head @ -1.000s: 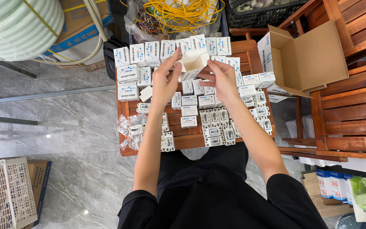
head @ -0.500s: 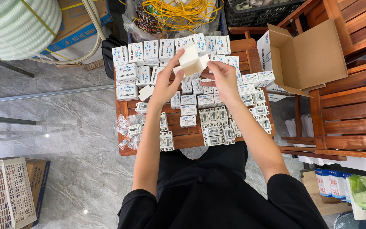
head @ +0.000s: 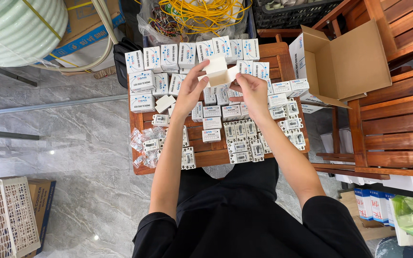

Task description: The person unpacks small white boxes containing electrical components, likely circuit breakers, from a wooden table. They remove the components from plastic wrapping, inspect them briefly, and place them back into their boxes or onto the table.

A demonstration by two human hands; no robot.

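Overhead, both hands hold one small white box (head: 218, 72) with its flap open, above the far middle of a wooden bench (head: 206, 157). Left hand (head: 192, 88) pinches its left side; right hand (head: 253, 91) grips its right end. Rows of white boxes (head: 187, 52) line the far edge, and grey breakers (head: 242, 138) lie near the near edge.
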